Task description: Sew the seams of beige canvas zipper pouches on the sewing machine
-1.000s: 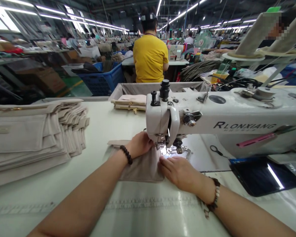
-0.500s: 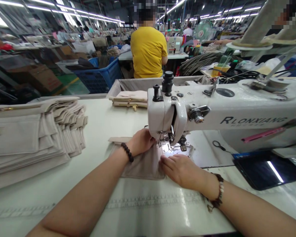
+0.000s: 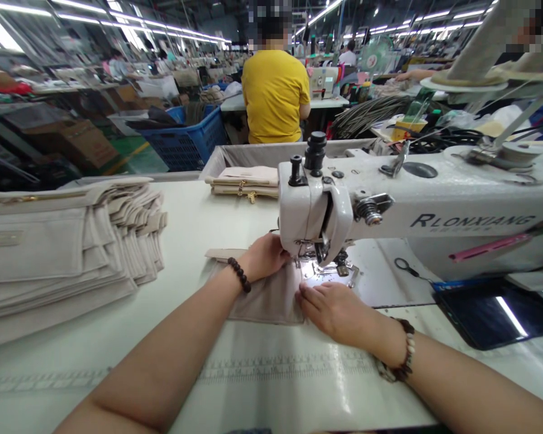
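Clock centred on the beige piece [image 3: 271,304], flat on the tabletop [image 3: 181,235], right edge next to the machine's lit work area.

Stack of beige pieces [image 3: 31,253] at 9 o'clock, overlapping layers, cut off by the left frame edge; lower layers can't be counted.

Zipped pieces [image 3: 244,182] at 12, folded, gold hardware out front; right end hidden behind the machine head.

Left hand [image 3: 266,256] at 12, on the piece's upper part. Grip: narrow, fingers bent, tips on the cloth just beside the machine head. Can't tell if it pinches or only presses; thumb not clear. Hand and wrist cover much of the piece's top, a pale strip pokes out left of the wrist.

Sewing machine [image 3: 416,199] at 1 to 2, head over the piece's top right corner. Needle too small and glared to make out, so can't tell if it's in the cloth. Arm cut off at right.

Right hand [image 3: 332,307] at 3. Grip: fingers close together, tips touching the piece's right edge. Pinch vs press: can't tell, thumb hidden.

Dark screen [image 3: 498,316] further out at 3, glare streak across it.
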Demonstrator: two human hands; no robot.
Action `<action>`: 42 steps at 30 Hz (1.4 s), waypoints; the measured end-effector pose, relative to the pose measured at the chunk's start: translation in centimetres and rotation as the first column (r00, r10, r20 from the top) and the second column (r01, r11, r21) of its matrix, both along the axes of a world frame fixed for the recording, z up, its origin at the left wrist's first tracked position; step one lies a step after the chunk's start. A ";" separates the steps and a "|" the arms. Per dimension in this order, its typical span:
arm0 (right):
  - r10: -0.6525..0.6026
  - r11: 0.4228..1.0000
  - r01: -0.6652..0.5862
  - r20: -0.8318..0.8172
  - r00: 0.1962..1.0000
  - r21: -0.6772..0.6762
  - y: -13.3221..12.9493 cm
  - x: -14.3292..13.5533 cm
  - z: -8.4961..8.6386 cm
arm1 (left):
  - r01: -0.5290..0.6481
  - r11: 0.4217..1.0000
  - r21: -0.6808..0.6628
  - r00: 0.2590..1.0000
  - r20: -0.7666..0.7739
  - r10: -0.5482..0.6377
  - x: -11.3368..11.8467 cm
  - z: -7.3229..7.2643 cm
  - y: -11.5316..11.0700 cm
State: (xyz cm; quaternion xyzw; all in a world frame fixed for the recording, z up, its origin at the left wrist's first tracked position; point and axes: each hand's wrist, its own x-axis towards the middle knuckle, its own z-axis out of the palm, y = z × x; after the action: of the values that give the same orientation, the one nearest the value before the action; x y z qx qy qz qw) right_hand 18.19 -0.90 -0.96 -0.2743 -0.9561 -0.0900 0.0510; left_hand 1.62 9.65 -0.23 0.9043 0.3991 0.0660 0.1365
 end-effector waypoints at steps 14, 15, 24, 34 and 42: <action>-0.006 0.999 0.006 0.002 1.000 0.046 -0.2 -0.1 -0.1 | 0.014 1.000 -0.016 0.999 0.048 -0.013 0.0 -0.3 0.2; -0.020 0.999 0.020 0.001 1.000 0.042 -0.1 -0.1 -0.1 | 0.011 1.000 -0.012 0.999 0.047 -0.011 0.0 -0.4 0.3; -0.146 0.988 0.144 -0.031 0.989 -0.053 0.6 -0.3 -0.6 | 0.009 1.000 0.024 0.999 0.031 -0.010 -0.1 -1.8 1.4; -0.281 0.913 0.227 -0.119 0.952 -0.340 1.2 4.6 2.6 | 0.060 0.991 0.120 0.998 -0.041 -0.055 -1.3 2.1 -2.3; -0.331 0.873 0.233 -0.169 0.929 -0.430 2.0 6.5 2.3 | 0.296 0.944 0.144 0.952 -0.122 -0.280 -1.9 2.4 -8.4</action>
State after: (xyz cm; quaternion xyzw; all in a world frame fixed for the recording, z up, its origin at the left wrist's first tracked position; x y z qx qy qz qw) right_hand 24.70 1.10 1.34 -0.4248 -0.8902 0.1352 0.0934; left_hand -0.24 1.30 2.12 0.9631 0.2623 0.0322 0.0512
